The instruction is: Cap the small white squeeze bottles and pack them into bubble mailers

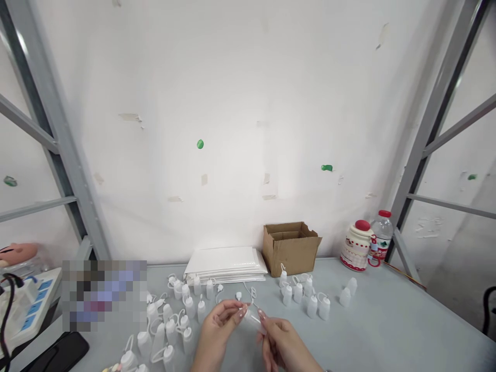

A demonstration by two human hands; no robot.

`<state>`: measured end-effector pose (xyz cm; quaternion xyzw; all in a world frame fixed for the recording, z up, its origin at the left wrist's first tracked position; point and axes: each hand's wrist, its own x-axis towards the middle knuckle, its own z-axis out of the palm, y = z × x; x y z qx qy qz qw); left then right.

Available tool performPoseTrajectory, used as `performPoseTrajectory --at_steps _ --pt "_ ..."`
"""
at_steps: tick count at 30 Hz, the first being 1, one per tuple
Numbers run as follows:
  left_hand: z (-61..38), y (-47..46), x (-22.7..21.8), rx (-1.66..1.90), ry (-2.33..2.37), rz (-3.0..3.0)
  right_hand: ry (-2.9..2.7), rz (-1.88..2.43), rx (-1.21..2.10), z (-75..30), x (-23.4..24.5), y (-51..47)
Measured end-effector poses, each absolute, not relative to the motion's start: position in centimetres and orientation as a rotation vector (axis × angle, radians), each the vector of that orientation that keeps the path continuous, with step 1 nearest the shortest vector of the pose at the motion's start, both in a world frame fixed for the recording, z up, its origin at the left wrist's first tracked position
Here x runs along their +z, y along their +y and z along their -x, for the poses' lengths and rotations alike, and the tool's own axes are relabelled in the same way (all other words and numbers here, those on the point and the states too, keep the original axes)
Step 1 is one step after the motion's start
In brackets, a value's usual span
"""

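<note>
My left hand (222,330) is closed in a pinch on a small white plastic piece (252,317), which looks like the cap of one of the small bottles. The fingertips of my right hand (281,338) pinch its other end, so it spans the gap between both hands. Fingers cover part of it. To the left stand several small white bottles (170,330), many with looped straps at their caps. More strapped bottles (312,306) stand to the right of my hands. Behind my fingers lie a loose white cap (238,296) and a strap (253,294).
At the back are a stack of white sheets (225,261) and an open cardboard box (292,253). Two capless bottles (344,296), a decorated jar (355,248) and a clear bottle (382,235) stand right. A phone (62,354) and a power strip (34,305) lie left.
</note>
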<state>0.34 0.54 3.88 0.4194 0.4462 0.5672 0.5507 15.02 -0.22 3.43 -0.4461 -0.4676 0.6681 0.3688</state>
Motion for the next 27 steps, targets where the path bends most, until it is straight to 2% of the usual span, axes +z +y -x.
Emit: performPoseTrajectory --at_steps 4,10,13,16,22,25,27 --pt "-0.3 0.7 3.8 1.343 1.045 -0.995 -1.185 1.185 1.698 -14.8 3.8 -0.5" --pt "0.0 0.9 3.3 1.354 1.085 -1.032 -1.177 1.127 1.410 -14.7 3.4 -0.2" --pt "0.1 0.7 3.6 1.348 1.057 -1.043 -1.195 1.120 1.486 -14.7 3.1 -0.1" --pt "0.0 0.6 3.9 1.354 1.032 -1.055 -1.132 1.073 1.698 -14.8 3.0 -0.2" --pt "-0.1 0.6 4.3 1.380 1.013 -1.084 -0.966 0.777 2.077 -14.9 3.6 -0.5" --pt "-0.2 0.4 4.8 1.359 1.018 -1.078 -0.990 0.834 2.009 -15.1 3.6 -0.3" --pt "-0.3 0.3 4.9 1.334 1.042 -1.034 -1.068 0.928 1.791 -15.2 3.6 -0.2"
